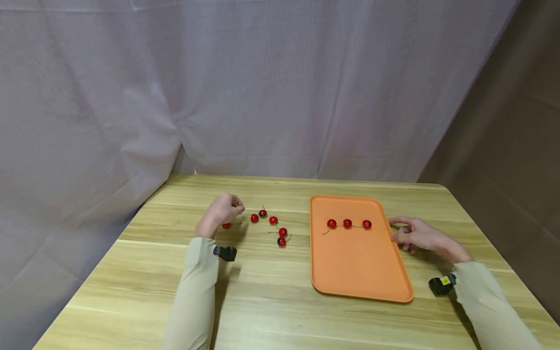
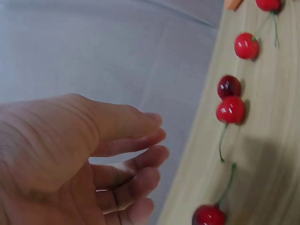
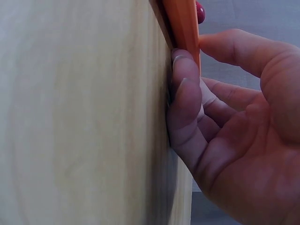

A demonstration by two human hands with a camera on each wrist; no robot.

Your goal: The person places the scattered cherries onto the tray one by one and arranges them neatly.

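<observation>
Hands: we hold our right hand (image 1: 420, 236) against the right rim of the orange tray (image 1: 356, 262), fingers (image 3: 185, 89) loosely bent and touching its edge, gripping nothing; our left hand (image 1: 220, 213) hovers over the table (image 1: 271, 301) with fingers (image 2: 140, 161) loosely curled and the palm empty, just beside the loose cherries.
Tray: lies flat on the wooden table, right of centre; three red cherries (image 1: 347, 223) sit in a row across its far half.
Loose cherries: six lie on the bare wood left of the tray; nearest to us a pair (image 1: 282, 236), then a curved line running left to one (image 1: 226, 225) partly under our left hand.
Beyond: a pale cloth backdrop (image 1: 245, 87) hangs behind the table's far edge
</observation>
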